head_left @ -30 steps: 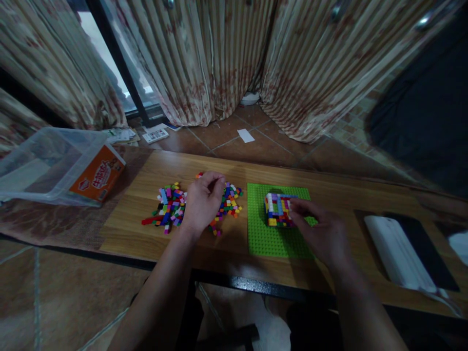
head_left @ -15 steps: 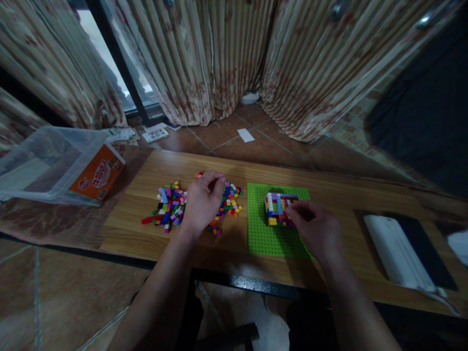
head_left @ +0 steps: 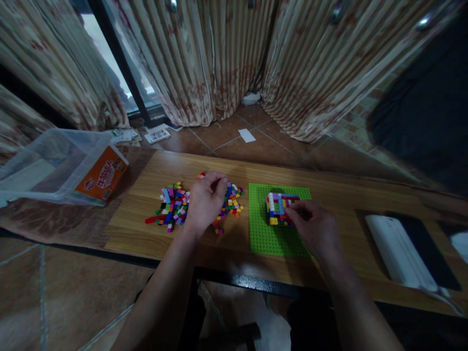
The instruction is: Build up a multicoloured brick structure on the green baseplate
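A block structure of many colours [head_left: 280, 207] stands on the green baseplate [head_left: 268, 243]. My right hand [head_left: 316, 226] is at its right side, thumb and forefinger pinched together at the top; anything between those fingertips is too small to make out. Over the pile of loose toy bricks [head_left: 175, 207] hovers my left hand [head_left: 207, 200], its fingers curled into a pinch. Whatever the left fingertips hold is hidden. Part of the brick pile is covered by that hand.
On the left a clear plastic bin [head_left: 54, 165] with an orange label [head_left: 102, 175] sits on brown cloth. A white device with a cable [head_left: 400, 251] lies at the right of the wooden table [head_left: 226, 248]. Curtains [head_left: 190, 63] hang behind.
The whole view has shifted slightly to the right. Both hands keep nearly the same pose and place over the bricks and the structure.
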`<move>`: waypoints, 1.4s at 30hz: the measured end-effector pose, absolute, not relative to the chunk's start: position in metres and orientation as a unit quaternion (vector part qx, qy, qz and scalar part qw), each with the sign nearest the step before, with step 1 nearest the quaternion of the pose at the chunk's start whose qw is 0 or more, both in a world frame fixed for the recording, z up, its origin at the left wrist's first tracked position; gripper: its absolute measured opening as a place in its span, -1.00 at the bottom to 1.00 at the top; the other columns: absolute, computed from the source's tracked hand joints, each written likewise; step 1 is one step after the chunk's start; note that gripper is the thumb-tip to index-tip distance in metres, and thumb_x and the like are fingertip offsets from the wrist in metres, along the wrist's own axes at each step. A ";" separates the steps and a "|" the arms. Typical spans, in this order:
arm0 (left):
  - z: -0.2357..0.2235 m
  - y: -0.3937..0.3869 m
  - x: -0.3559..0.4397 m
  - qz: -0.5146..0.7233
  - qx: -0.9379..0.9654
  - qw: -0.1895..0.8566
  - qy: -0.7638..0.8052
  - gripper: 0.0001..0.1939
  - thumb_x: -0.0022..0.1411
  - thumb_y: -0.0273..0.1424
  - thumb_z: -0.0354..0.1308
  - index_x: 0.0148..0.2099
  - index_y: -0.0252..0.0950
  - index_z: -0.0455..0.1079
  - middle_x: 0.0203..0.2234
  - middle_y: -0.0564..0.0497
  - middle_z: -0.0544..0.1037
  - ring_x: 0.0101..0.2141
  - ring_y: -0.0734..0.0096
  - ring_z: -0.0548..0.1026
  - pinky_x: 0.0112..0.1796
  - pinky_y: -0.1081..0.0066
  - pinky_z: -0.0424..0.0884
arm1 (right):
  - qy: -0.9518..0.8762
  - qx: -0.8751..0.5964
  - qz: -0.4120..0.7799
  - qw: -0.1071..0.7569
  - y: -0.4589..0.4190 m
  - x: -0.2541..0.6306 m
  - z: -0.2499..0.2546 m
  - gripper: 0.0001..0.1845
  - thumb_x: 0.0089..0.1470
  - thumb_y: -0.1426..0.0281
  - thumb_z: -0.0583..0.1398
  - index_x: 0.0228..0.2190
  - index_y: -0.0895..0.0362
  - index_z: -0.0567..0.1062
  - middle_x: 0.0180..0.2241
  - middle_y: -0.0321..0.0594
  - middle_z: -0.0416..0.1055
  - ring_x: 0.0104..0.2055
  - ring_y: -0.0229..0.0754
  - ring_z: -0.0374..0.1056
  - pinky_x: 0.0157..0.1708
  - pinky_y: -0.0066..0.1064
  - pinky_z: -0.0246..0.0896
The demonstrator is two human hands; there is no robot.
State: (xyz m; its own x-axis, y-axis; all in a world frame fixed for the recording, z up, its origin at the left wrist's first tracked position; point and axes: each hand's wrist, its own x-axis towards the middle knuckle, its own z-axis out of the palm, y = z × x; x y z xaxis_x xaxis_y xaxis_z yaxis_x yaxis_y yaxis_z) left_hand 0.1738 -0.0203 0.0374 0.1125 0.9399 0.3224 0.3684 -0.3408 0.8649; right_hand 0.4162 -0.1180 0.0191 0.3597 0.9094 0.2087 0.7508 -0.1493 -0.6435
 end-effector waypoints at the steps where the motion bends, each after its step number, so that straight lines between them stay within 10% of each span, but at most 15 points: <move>1: 0.037 -0.020 0.174 0.459 0.678 0.309 0.484 -0.82 0.25 -0.37 0.07 -0.32 -0.32 0.45 -0.47 0.03 0.53 -0.43 0.46 0.44 -0.37 0.45 0.32 | -0.557 -0.748 0.114 0.343 -0.118 0.417 0.019 -0.71 0.04 0.13 0.21 -0.46 0.10 0.52 -0.43 -0.20 0.50 -0.42 -0.15 0.39 -0.35 -0.30 0.23; 18: 0.038 -0.014 0.158 0.498 0.645 0.312 0.489 -0.82 0.26 -0.35 0.07 -0.32 -0.31 0.44 -0.50 0.05 0.48 -0.47 0.49 0.41 -0.40 0.48 0.32 | -0.724 -0.546 0.132 0.399 -0.129 0.334 0.018 -0.90 0.21 0.40 0.16 -0.27 0.08 0.50 -0.32 -0.25 0.49 -0.27 -0.23 0.43 -0.27 -0.39 0.31; 31: 0.052 -0.007 0.123 0.624 0.469 0.389 0.490 -0.83 0.19 -0.30 0.17 -0.34 -0.31 0.43 -0.50 0.05 0.49 -0.49 0.54 0.43 -0.40 0.51 0.40 | -0.747 -0.552 0.108 0.354 -0.107 0.275 -0.007 -0.68 0.24 0.33 0.11 -0.01 0.08 0.48 -0.17 -0.14 0.47 -0.11 -0.09 0.39 -0.12 -0.26 0.33; 42: 0.050 -0.007 0.127 0.606 0.481 0.397 0.495 -0.78 0.19 -0.24 0.17 -0.36 -0.30 0.39 -0.52 0.04 0.49 -0.50 0.54 0.43 -0.43 0.51 0.41 | -0.776 -0.546 0.094 0.301 -0.100 0.264 -0.015 -0.78 0.24 0.31 0.10 -0.26 0.08 0.53 -0.26 -0.12 0.45 -0.18 -0.05 0.33 -0.16 -0.22 0.26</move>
